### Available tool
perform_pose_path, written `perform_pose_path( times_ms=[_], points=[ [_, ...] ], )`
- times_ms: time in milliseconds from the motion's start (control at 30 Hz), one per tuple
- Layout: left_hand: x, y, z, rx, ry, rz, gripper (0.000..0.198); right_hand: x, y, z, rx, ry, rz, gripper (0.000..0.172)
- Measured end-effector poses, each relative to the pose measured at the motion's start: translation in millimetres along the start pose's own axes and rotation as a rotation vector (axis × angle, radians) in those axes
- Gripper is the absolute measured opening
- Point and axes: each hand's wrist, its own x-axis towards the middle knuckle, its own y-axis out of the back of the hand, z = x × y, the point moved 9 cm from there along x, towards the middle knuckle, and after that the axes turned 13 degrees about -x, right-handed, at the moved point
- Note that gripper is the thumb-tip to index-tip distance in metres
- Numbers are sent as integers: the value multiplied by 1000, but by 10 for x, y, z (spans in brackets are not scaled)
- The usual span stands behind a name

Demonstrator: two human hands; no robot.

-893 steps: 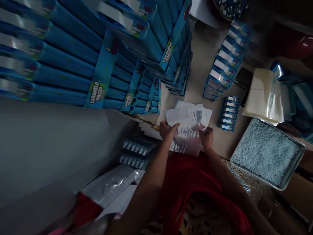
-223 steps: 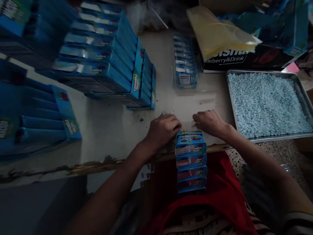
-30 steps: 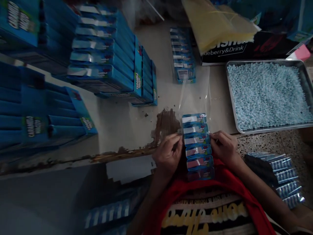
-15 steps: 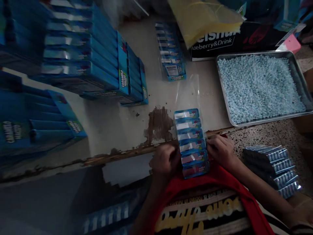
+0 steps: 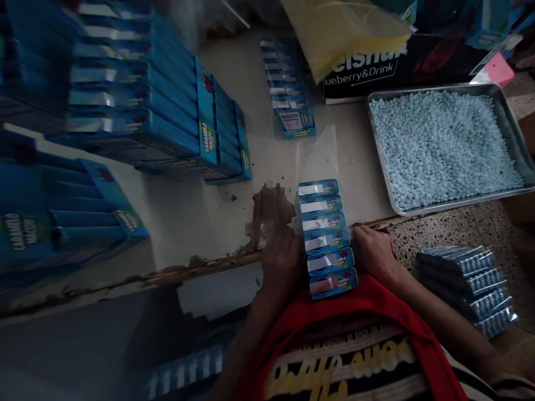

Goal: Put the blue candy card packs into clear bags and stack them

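Note:
A row of small blue candy boxes sits in a clear plastic bag, at the table's near edge against my body. The loose end of the plastic bag lies flat on the table beyond the boxes. My left hand is closed at the left side of the bagged row, its fingers partly hidden and a little blurred. On the right side, my right hand is closed too, its fingertips at the bag's edge.
Stacks of blue candy cartons stand at the left. Another bagged row lies farther back. A metal tray holds light-blue pellets, beside a black box with yellow sheets over it. Wrapped packs lie lower right.
My left hand has moved slightly up along the bag's side. My right hand has shifted a little downward. The bagged row has moved slightly up and its faces look sharper.

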Motion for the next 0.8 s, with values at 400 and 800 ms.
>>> perform_pose_path(
  times_ms=[400,800],
  points=[
    [-857,-98,167,22,-357,-176,20,-615,237,-196,96,476,164,30],
    [-1059,-231,-221,-898,768,208,40,-642,254,202,500,54,350,27]
  ],
)
